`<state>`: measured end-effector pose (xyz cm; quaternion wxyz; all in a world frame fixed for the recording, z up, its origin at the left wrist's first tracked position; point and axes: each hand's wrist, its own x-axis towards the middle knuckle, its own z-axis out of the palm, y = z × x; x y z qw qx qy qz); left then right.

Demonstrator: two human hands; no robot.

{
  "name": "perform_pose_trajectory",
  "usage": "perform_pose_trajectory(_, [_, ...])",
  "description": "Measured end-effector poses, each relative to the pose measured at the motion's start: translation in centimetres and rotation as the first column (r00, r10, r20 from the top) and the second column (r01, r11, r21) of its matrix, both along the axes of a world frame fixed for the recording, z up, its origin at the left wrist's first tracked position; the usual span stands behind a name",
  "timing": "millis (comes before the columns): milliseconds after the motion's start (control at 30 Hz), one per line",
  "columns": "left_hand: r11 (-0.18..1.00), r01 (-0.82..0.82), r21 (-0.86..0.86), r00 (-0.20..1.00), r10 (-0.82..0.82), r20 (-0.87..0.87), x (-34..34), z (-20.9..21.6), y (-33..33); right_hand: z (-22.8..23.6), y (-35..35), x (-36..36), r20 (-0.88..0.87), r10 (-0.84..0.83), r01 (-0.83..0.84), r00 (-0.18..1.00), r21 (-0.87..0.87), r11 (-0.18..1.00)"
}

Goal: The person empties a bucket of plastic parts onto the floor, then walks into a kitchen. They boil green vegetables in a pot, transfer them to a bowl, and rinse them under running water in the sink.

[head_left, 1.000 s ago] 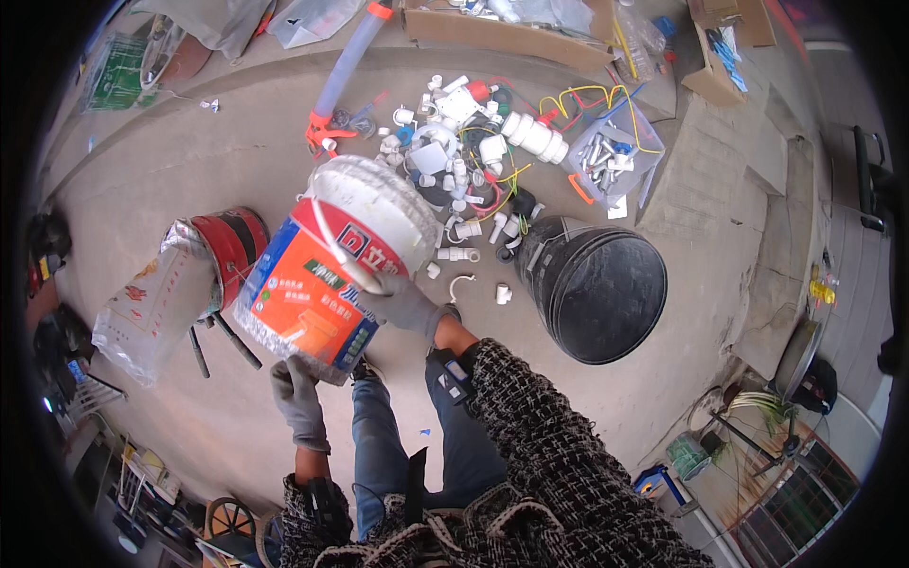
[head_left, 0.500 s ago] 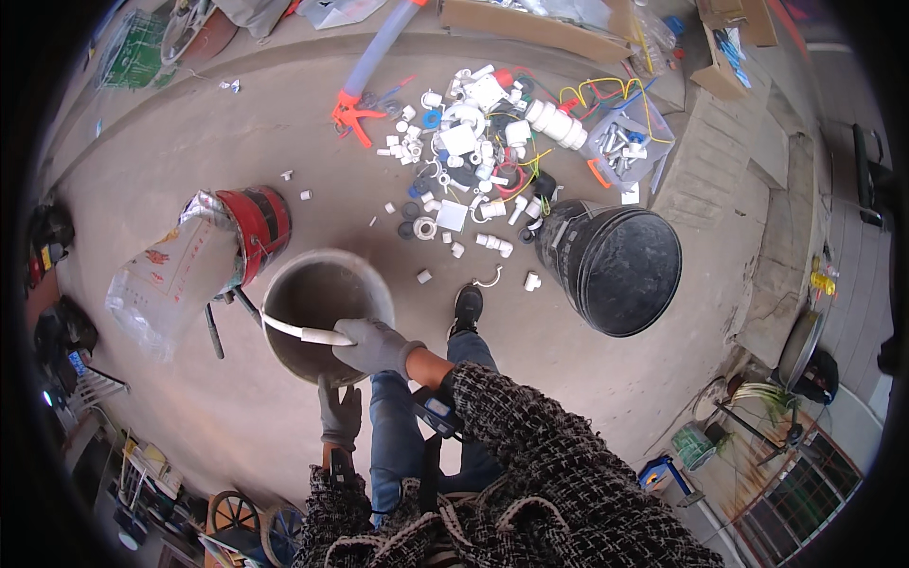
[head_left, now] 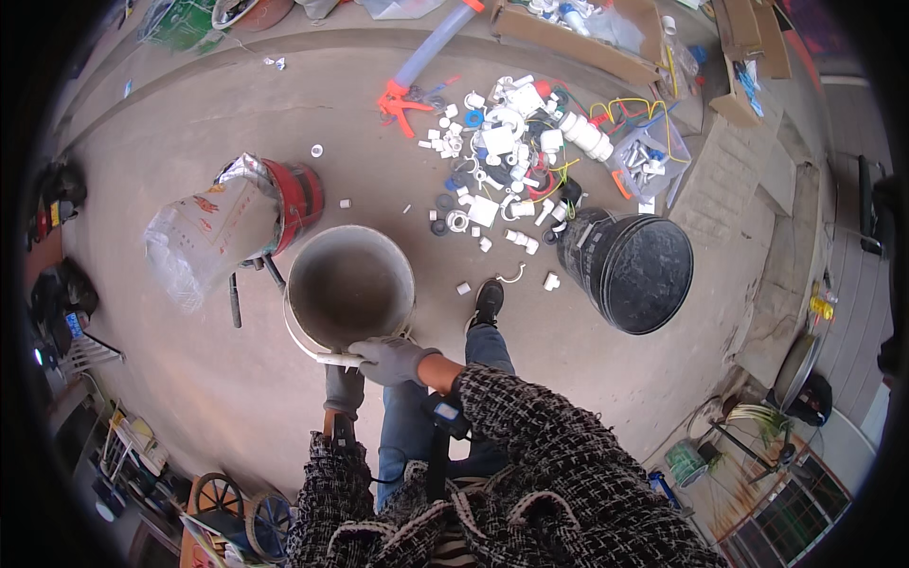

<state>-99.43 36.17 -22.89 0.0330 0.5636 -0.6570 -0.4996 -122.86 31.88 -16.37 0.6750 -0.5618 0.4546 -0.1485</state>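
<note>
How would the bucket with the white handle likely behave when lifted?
The bucket probably feels light for its size, as no contents show inside. Its evenly round rim suggests it is stiff. With the right hand gripping the handle at one side, it may swing or tip.

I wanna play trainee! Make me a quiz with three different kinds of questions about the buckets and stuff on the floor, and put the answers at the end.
1. Which hand grips the white handle of the pale bucket?
2. True or false: in the picture, the black bucket is to the left of the pile of white plastic pieces.
3. Pick one. The plastic bag is right by a bucket of which colour? a) green b) red c) yellow

Key:
1. The right hand.
2. False; it is to the right of the pile.
3. b, the red bucket.
</note>
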Motion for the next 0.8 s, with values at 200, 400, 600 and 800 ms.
perform_pose_trajectory(200, [0.936, -0.326, 0.134, 0.926, 0.345, -0.152, 1.2, 0.0, 0.3, -2.6, 5.1, -6.9, -0.144, -0.225, 0.228, 0.964, 0.009, 0.974])
perform_pose_trajectory(400, [0.658, -0.582, 0.479, 0.684, 0.714, -0.149, 1.5, 1.8, 0.4, -1.6, 11.6, -17.0, -0.323, -0.311, 0.386, 0.894, 0.203, 0.9])
perform_pose_trajectory(600, [0.876, -0.423, 0.233, 0.905, 0.398, 0.146, -1.7, 6.7, 1.4, -0.1, 17.2, -23.9, -0.461, -0.317, 0.412, 0.829, 0.119, 0.903])
perform_pose_trajectory(800, [0.921, -0.352, 0.166, 0.919, 0.307, 0.247, -3.9, 9.7, 3.0, 1.9, 20.2, -29.4, -0.552, -0.295, 0.427, 0.78, 0.126, 0.895])
